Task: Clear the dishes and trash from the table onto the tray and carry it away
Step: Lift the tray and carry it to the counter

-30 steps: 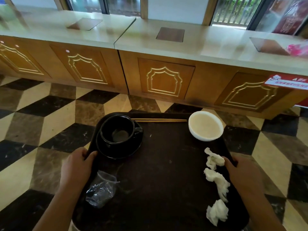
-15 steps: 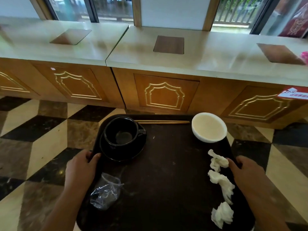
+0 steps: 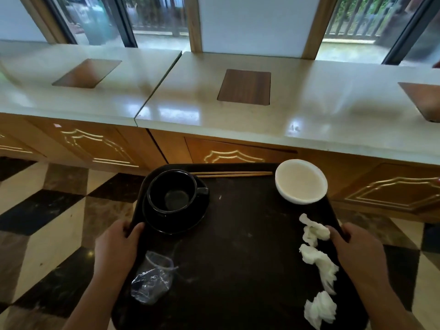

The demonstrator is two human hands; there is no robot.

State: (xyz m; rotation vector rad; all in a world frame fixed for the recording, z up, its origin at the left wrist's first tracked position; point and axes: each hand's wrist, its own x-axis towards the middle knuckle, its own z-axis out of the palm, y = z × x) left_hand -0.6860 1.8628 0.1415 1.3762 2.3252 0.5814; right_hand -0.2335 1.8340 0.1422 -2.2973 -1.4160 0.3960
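I hold a dark tray (image 3: 238,258) in front of me above the floor. My left hand (image 3: 117,246) grips its left rim and my right hand (image 3: 357,248) grips its right rim. On the tray, a black cup (image 3: 172,190) stands on a black saucer (image 3: 176,222) at the far left. A pair of wooden chopsticks (image 3: 232,174) lies along the far edge. At the far right sits a white bowl (image 3: 301,181). Three crumpled white tissues (image 3: 320,265) line the right side. A crushed clear plastic cup (image 3: 152,278) lies near my left hand.
A long wooden counter (image 3: 309,122) with a pale glossy top stands right ahead of the tray. Square wooden flaps (image 3: 244,87) are set into its top, one straight ahead. Carved cabinet doors (image 3: 95,146) face me. The floor (image 3: 47,210) is chequered stone. Windows rise behind the counter.
The counter has come much closer and now fills the upper view. The tray's far edge has neared the cabinet front. Both hands keep the same grip and the items have not shifted.
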